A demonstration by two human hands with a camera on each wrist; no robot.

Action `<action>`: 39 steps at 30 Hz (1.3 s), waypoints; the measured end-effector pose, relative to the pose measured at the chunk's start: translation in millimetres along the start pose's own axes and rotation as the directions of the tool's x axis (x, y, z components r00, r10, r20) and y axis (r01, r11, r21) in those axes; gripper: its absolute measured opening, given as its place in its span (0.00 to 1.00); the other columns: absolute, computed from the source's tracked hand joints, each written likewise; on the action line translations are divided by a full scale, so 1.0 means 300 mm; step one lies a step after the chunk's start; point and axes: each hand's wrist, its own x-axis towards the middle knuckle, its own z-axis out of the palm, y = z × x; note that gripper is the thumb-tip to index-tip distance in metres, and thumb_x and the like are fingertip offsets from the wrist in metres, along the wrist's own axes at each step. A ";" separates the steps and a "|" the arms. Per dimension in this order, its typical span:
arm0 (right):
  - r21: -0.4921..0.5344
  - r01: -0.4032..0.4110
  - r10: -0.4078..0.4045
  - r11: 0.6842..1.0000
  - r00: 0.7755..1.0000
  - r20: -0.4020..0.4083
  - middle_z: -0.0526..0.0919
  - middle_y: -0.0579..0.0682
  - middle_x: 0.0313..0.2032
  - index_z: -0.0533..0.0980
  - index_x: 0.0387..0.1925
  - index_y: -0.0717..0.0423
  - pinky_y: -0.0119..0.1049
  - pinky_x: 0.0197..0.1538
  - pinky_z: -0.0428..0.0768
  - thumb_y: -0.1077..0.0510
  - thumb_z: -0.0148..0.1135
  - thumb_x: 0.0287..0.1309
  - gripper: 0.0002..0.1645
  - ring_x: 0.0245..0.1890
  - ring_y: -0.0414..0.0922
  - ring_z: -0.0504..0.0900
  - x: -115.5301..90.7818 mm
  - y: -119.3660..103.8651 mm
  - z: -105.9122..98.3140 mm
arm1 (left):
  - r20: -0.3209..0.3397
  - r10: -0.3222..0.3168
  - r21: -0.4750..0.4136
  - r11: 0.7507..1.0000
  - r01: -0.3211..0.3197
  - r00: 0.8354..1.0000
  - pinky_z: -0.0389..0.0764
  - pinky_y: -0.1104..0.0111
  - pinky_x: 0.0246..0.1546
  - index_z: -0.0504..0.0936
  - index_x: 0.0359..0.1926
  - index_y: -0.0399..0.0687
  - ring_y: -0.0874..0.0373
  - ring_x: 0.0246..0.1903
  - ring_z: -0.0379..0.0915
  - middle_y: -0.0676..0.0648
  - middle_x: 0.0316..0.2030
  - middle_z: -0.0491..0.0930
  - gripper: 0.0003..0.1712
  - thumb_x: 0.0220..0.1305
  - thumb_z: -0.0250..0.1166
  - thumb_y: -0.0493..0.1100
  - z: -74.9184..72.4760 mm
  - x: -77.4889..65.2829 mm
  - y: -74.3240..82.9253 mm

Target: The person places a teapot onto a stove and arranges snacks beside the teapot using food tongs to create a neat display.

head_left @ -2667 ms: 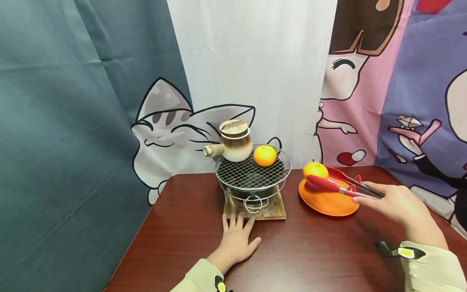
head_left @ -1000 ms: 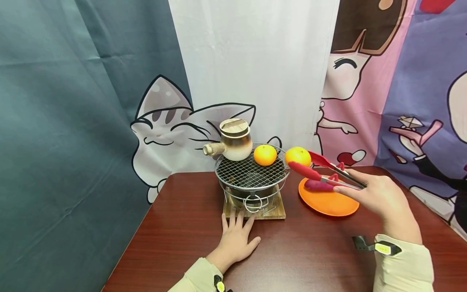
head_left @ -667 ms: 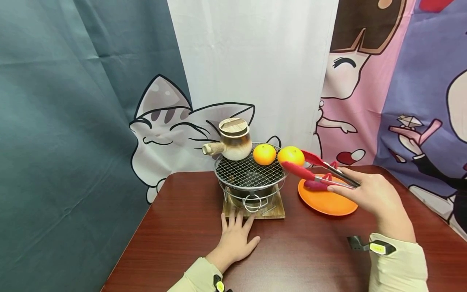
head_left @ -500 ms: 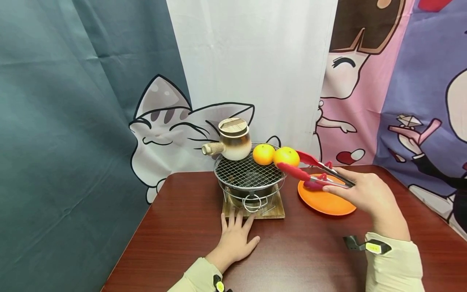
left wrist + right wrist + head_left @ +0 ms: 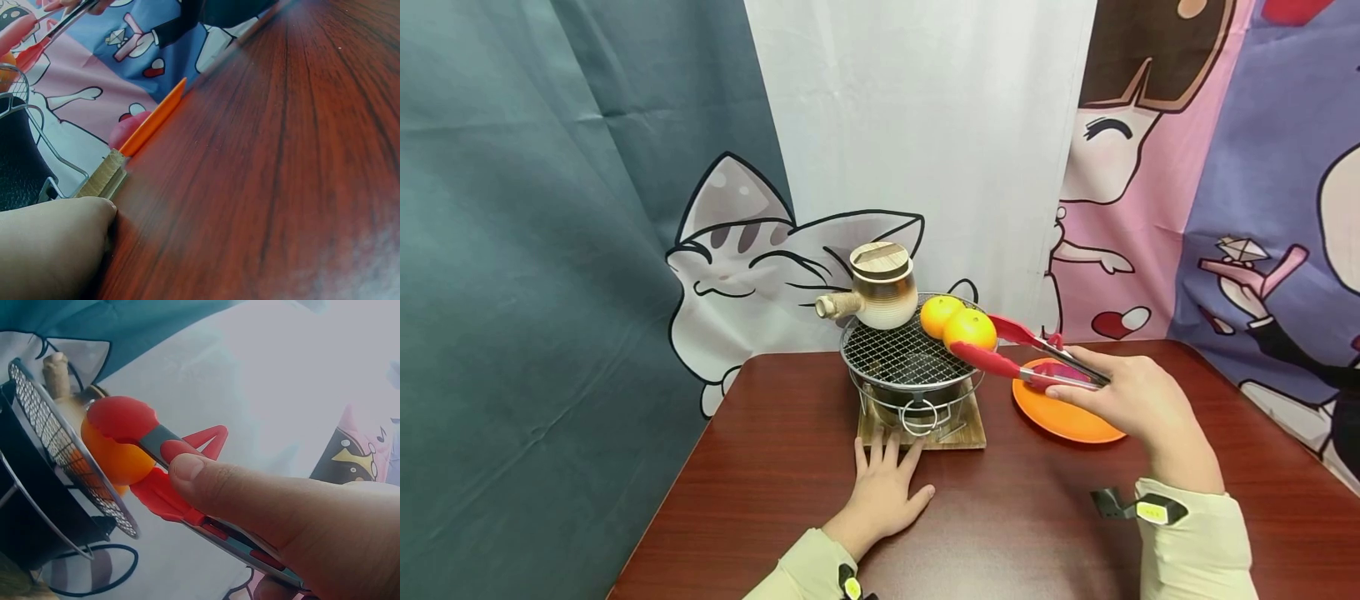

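My right hand (image 5: 1127, 400) grips red-tipped metal tongs (image 5: 988, 360), whose tips clasp a mandarin (image 5: 972, 327). That mandarin is over the right side of the round wire grill rack (image 5: 910, 367), overlapping a second mandarin (image 5: 935, 314) that sits on the mesh. In the right wrist view, the thumb (image 5: 206, 481) presses along one arm of the tongs (image 5: 122, 419). Flat on the table, fingers spread, my left hand (image 5: 880, 497) rests with its fingertips at the front edge of the wooden board (image 5: 973, 429) under the stove.
A side-handled clay teapot (image 5: 886, 300) with a wooden lid stands at the rack's back left. Right of the stove, an orange plate (image 5: 1067, 423) bears a purple, elongated piece (image 5: 1063, 373), partly behind the tongs. A printed curtain (image 5: 925, 150) hangs behind the table (image 5: 1000, 533).
My right hand has carried the mandarin in the tongs leftward, from above the orange plate to over the grill rack beside the other mandarin. The left hand has stayed put.
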 end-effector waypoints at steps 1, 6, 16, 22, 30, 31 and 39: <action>0.002 0.001 -0.001 1.000 1.000 0.001 0.81 0.71 0.52 0.74 0.68 0.46 0.61 0.43 0.77 0.20 0.62 0.50 0.52 0.46 0.64 0.81 0.000 -0.003 0.001 | -0.003 0.001 0.002 1.000 -0.001 1.000 0.49 0.29 0.64 0.61 0.77 0.62 0.32 0.74 0.46 0.38 0.72 0.60 0.43 0.65 0.58 0.67 0.002 0.000 -0.001; 0.017 0.001 -0.001 1.000 1.000 -0.008 0.82 0.69 0.51 0.74 0.68 0.43 0.57 0.41 0.77 0.18 0.62 0.48 0.53 0.44 0.60 0.81 0.005 -0.023 0.009 | 0.004 -0.005 0.003 1.000 0.005 1.000 0.48 0.30 0.64 0.61 0.77 0.62 0.33 0.74 0.46 0.38 0.72 0.60 0.43 0.66 0.57 0.68 0.002 0.000 -0.001; 0.003 0.040 -0.040 0.999 0.999 -0.024 0.86 0.65 0.42 0.76 0.66 0.44 0.51 0.35 0.77 0.19 0.65 0.46 0.52 0.37 0.57 0.81 0.015 -0.061 0.031 | 0.053 -0.019 0.001 1.000 0.019 0.998 0.47 0.30 0.65 0.62 0.77 0.60 0.33 0.74 0.46 0.37 0.72 0.60 0.42 0.67 0.56 0.67 -0.013 0.003 0.002; 0.014 0.033 -0.033 0.999 0.999 -0.024 0.86 0.64 0.44 0.77 0.66 0.43 0.50 0.36 0.77 0.18 0.63 0.45 0.53 0.38 0.56 0.81 0.018 -0.084 0.037 | 0.038 -0.009 -0.005 1.000 0.009 0.999 0.47 0.30 0.65 0.63 0.77 0.59 0.32 0.74 0.47 0.37 0.72 0.60 0.41 0.67 0.56 0.67 -0.012 0.000 0.001; 0.016 0.033 -0.033 0.999 0.999 0.015 0.85 0.64 0.45 0.76 0.67 0.44 0.50 0.36 0.77 0.17 0.62 0.46 0.54 0.39 0.56 0.81 0.022 -0.109 0.048 | 0.044 -0.013 -0.008 1.000 0.014 0.999 0.46 0.30 0.65 0.61 0.77 0.61 0.33 0.74 0.45 0.37 0.73 0.59 0.42 0.67 0.55 0.68 0.000 0.000 0.000; 0.016 0.032 -0.033 0.999 0.999 0.016 0.85 0.65 0.46 0.76 0.67 0.44 0.50 0.36 0.77 0.17 0.62 0.46 0.54 0.39 0.56 0.81 0.022 -0.110 0.049 | 0.045 -0.015 -0.004 1.000 0.015 0.999 0.46 0.30 0.65 0.61 0.78 0.62 0.33 0.75 0.45 0.38 0.73 0.59 0.42 0.67 0.55 0.69 0.003 0.000 0.000; 0.016 0.044 -0.044 0.999 0.999 0.019 0.85 0.65 0.47 0.76 0.67 0.44 0.51 0.37 0.78 0.17 0.62 0.46 0.54 0.39 0.56 0.82 0.028 -0.119 0.057 | 0.002 0.005 -0.001 1.000 -0.005 1.000 0.47 0.30 0.64 0.62 0.77 0.61 0.32 0.73 0.47 0.37 0.72 0.60 0.42 0.67 0.56 0.68 0.010 0.001 -0.006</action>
